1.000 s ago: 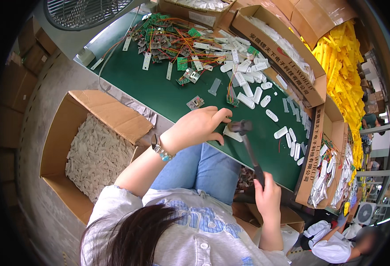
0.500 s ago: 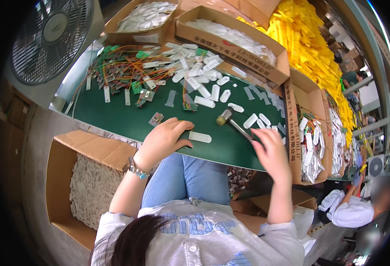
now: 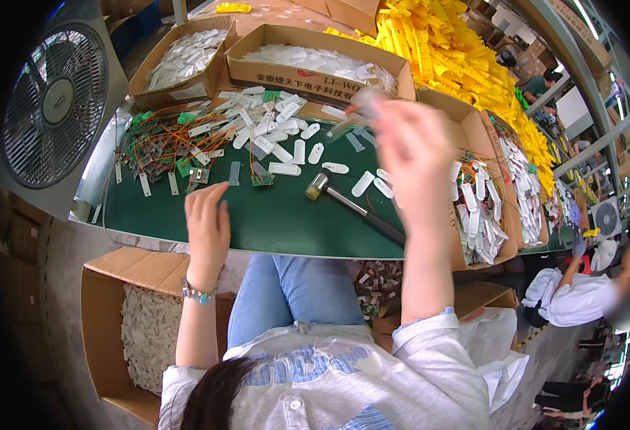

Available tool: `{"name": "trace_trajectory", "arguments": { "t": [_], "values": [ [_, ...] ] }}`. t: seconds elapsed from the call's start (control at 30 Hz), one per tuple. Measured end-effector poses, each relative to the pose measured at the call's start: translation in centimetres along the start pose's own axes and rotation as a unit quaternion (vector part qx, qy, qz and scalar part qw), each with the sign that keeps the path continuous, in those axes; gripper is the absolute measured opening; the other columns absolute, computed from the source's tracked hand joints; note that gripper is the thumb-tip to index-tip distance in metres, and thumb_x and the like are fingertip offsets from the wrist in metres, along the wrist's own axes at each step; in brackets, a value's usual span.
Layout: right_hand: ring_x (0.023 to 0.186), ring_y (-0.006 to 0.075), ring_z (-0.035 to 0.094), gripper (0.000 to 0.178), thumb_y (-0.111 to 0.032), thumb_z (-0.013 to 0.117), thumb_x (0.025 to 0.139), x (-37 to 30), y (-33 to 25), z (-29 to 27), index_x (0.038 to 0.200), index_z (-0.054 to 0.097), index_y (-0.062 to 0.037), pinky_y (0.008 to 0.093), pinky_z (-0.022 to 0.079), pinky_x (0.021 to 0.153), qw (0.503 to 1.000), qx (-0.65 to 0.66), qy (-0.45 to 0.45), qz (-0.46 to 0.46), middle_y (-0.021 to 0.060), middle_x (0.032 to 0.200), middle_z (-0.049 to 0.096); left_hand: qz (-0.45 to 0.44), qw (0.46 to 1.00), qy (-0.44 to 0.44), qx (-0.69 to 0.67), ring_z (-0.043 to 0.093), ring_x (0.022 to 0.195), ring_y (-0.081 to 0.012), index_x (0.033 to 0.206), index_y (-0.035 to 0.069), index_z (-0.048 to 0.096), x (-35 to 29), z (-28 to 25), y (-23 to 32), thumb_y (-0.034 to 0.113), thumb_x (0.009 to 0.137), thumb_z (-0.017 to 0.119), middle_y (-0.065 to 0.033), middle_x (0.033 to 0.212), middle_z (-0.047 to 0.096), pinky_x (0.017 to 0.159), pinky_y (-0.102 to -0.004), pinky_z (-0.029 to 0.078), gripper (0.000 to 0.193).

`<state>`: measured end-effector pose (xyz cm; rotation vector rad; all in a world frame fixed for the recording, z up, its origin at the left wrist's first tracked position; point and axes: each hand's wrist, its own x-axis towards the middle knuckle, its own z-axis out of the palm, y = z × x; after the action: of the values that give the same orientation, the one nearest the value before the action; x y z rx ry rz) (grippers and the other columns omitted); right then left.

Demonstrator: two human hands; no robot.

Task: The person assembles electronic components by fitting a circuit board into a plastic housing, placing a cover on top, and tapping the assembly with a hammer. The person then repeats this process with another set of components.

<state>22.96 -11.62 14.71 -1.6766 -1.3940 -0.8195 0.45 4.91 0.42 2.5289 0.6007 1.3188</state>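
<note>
My right hand [image 3: 419, 150] is raised over the right part of the green table mat [image 3: 272, 226], smeared by motion. A pale, partly reddish blurred thing [image 3: 372, 106] shows at its fingertips; its kind cannot be made out. My left hand [image 3: 207, 222] rests on the mat with fingers stretched out and nothing in them. Just beyond its fingertips lie a small circuit board with a metal part [image 3: 199, 176] and a clear plastic strip [image 3: 235, 173]. A small hammer [image 3: 354, 206] lies between my hands, its handle toward the front edge, untouched.
White casings [image 3: 284, 169] and a heap of wired circuit boards [image 3: 161, 143] cover the mat's far side. Cardboard boxes of parts [image 3: 315, 72] stand behind and at right [image 3: 483, 215]. Yellow pieces [image 3: 430, 50] pile beyond. A fan [image 3: 58, 104] stands left; a co-worker [image 3: 573, 297] sits right.
My right hand has risen away from the hammer's handle toward the far side. My left hand has drawn back to the left. The white casing that lay beside it has left that spot.
</note>
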Motion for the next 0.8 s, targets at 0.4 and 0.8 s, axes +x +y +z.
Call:
{"name": "trace_trajectory", "arguments": {
  "t": [0.4, 0.8],
  "values": [
    [0.098, 0.0340, 0.065, 0.019, -0.009, 0.062, 0.093, -8.7, 15.3, -15.7, 0.108, 0.071, -0.0014, 0.0423, 0.050, 0.089, 0.900, -0.367, -0.123, 0.200, 0.0159, 0.107, 0.068, -0.003, 0.987, -0.160, 0.030, 0.047, 0.129, -0.0340, 0.130, 0.005, 0.057, -0.3, 2.0, 1.2, 0.005, 0.087, 0.063, -0.0126, 0.136, 0.054, 0.104, -0.0447, 0.045, 0.043],
    [0.103, 0.0315, 0.061, 0.017, -0.014, 0.072, 0.084, -4.0, 15.7, 13.6, 0.099, 0.070, -0.0095, 0.0423, 0.051, 0.087, 0.959, -0.114, -0.250, 0.064, 0.0092, 0.102, 0.067, 0.017, 0.989, -0.147, 0.020, 0.049, 0.127, -0.0334, 0.127, 0.001, 0.059, -0.2, 2.0, 0.6, 0.006, 0.085, 0.065, -0.0145, 0.129, 0.058, 0.106, -0.0413, 0.044, 0.043]
  ]
}}
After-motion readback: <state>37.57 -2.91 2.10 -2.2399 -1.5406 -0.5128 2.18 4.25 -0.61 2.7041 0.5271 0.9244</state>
